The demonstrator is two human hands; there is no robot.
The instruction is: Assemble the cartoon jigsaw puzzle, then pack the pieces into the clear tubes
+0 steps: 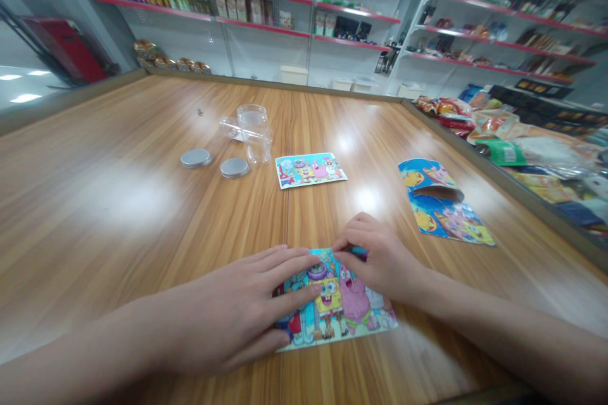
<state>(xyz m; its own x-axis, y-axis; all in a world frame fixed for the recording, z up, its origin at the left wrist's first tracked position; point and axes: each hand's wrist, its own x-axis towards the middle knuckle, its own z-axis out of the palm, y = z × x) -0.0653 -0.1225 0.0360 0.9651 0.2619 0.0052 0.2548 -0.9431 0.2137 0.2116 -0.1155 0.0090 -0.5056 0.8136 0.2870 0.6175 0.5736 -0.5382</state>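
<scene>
Cartoon card [339, 310] lies flat on the wooden counter [118, 202], close to the near edge and directly in front of the person, with its bright picture facing up. The left hand [237, 313] is spread over the card's left part, palm down, fingers straight and pointing right. Its grip is released and grasps nothing, and the fingertips reach about the middle of the picture. The right hand [380, 259] sits at the card's upper edge with its fingers curled and their tips drawn together on a teal bit of that edge. I cannot tell whether this grip pinches the card or only presses on it. Farther back, near the middle of the counter, a second picture card [311, 169] lies face up, well apart from both hands. Left of it lie a round metal lid [196, 157] and a nearer lid [234, 168], side by side and not touching. Just behind them an upright clear jar [254, 133] stands, with another clear jar [230, 126] on its side next to it. To the right, blue printed packets [444, 202] lie overlapping. Beyond the counter's right rim is a heap of snack bags [513, 139], and shop shelves [266, 25] with red edges line the back walls.
</scene>
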